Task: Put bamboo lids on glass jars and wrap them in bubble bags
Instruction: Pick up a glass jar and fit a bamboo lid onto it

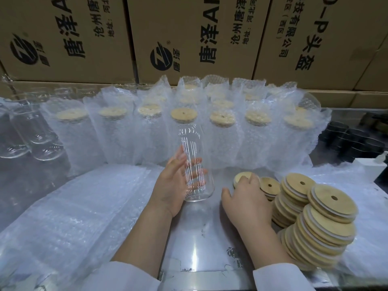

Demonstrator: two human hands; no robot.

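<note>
**Item in hand.** Tall clear glass jar (196, 164), no lid, open mouth toward the far side, tilted slightly and held just above the pale grey worktop (197, 238) at centre. The left hand (174, 185) grasps it about the lower body, fingers wrapped round the far side and showing through the glass.

**Lid supply.** Leaning stacks of round bamboo lids with centre holes and white seal rings (315, 219), near right. One single round bamboo lid (241, 177) lies at the left edge of that supply. The right hand (245, 198) rests on it with bent fingers over its top and the thumb spread well clear. Whether the lid is actually gripped cannot be told.

**Bags.** Flat pile of clear bubble bags (73, 206), near left.

**Finished stock.** Rows of lidded jars standing in bubble bags (184, 122), across the far side of the worktop.

**Unprocessed stock.** Bare clear glass jars (31, 127), far left.

**Other.** Printed brown cardboard cartons (189, 38) along the back; small black items (352, 139), far right, too dim to identify.

**Step.** Lidding, apparently at its start: the jar is presented and a lid is being selected.

**Next move calls for.** A firm pinch on the single lid, carrying it left to the jar mouth, seating it seal side down and square on the rim while the left hand steadies the glass; bagging would follow.
</note>
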